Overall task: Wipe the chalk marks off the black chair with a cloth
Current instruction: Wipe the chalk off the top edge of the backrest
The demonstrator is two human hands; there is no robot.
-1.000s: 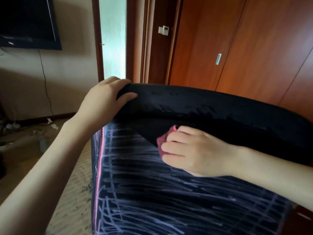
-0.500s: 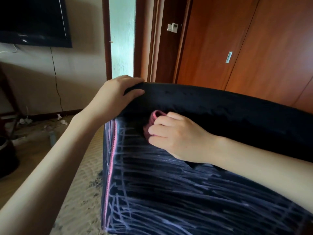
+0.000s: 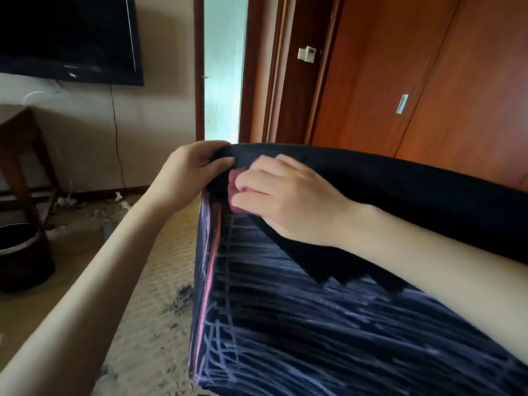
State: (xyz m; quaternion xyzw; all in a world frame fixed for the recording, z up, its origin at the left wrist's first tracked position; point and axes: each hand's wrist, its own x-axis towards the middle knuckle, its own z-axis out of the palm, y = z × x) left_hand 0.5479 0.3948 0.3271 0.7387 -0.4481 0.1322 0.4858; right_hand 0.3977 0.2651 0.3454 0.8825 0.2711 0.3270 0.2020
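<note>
A: Where is the cloth (image 3: 236, 187) sitting right now?

B: It is lying bunched and pink under the right hand (image 3: 288, 200), whose fingers are curling over it and pressing it against the black chair (image 3: 371, 178), right at the upper left corner of the back. The left hand (image 3: 190, 172) is clamping the top edge just beside it, thumb on the near face, so that grip is steadying the frame.

A: How should the stroke be going?

B: I'd say flat, firm pressure, keeping the cloth spread under the fingers instead of letting it ball up, and overlapping each pass. A clean dark wedge is showing beneath the right forearm, while the chalk marks (image 3: 285, 324) are covering nearly everything lower down, so most of the job is looking undone.

A: Any edges to mind?

B: The cloth is reaching the chair's left border, where a pink chalk line (image 3: 213, 267) is running down the side. The two hands are nearly touching, so there is little room leftward; the open room is lying downward and to the right.
</note>
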